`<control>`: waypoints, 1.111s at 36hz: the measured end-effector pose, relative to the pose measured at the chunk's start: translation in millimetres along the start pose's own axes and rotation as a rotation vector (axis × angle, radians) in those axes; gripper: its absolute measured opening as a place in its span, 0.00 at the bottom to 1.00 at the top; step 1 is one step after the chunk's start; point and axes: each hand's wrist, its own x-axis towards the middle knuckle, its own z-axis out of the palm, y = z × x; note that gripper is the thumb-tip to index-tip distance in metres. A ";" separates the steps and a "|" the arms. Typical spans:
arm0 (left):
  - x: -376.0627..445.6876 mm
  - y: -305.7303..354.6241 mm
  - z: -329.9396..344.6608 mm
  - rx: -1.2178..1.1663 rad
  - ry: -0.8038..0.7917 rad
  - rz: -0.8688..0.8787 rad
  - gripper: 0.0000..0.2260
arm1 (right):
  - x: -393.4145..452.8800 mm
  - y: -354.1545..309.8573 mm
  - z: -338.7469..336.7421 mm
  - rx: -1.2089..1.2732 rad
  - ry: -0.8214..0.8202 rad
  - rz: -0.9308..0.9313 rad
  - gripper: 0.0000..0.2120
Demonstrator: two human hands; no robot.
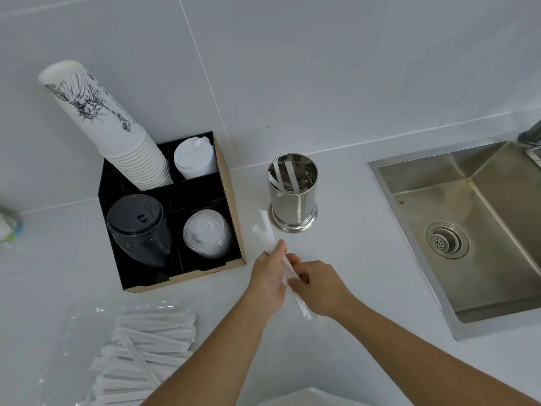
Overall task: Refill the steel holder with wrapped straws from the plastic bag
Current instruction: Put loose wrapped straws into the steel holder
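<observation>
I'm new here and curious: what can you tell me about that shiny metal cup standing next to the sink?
The steel holder is a polished, mirror-like cylinder on a wider ringed base. It stands upright on the white counter, between the black organizer and the sink. Open-topped, it holds only a few wrapped straws leaning inside. Neither hand touches it.

On your left: black organizer box (228, 197) with wood-toned sides, against wall. Back-left compartment: tall stack of white paper cups (108, 127), leaning left, black line print on top cup. Back-right: white lids (194, 161). Front-left: black lids (139, 227). Front-right: clear lids (206, 237). On your right: steel sink (480, 230) sunk into white counter (351, 259), round drain strainer (447, 240) in basin. Tap base (531, 136) at far right edge. Blurred small item (8, 227) at far left.
</observation>
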 end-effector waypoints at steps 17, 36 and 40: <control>-12.5 6.3 5.8 -0.043 0.095 0.337 0.18 | -17.5 20.3 17.4 -0.047 -0.130 0.024 0.11; -24.7 -5.3 -13.7 0.675 -0.017 0.712 0.16 | -0.3 29.2 22.9 0.068 -0.019 -0.045 0.09; -28.7 -1.1 -12.6 0.688 -0.049 0.697 0.13 | -2.8 27.8 22.6 0.076 0.046 -0.080 0.13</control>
